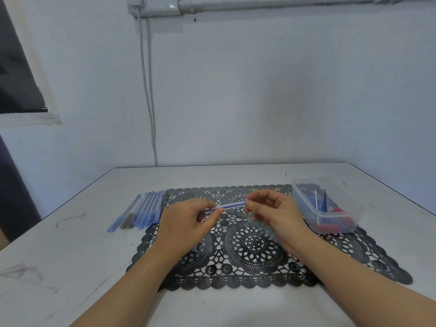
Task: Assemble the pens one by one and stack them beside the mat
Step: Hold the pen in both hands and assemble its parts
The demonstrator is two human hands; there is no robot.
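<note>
A clear pen barrel with a blue refill hangs level above the black lace mat. My left hand pinches its left end between thumb and fingers. My right hand pinches its right end. Several assembled blue pens lie side by side on the table just left of the mat. A clear plastic box on the mat's right side holds loose pen parts, among them red caps and a white refill.
The white table stands against a white wall, its left edge near a dark opening. A small blue piece lies on the mat under my left wrist. White cables hang down the wall behind the table.
</note>
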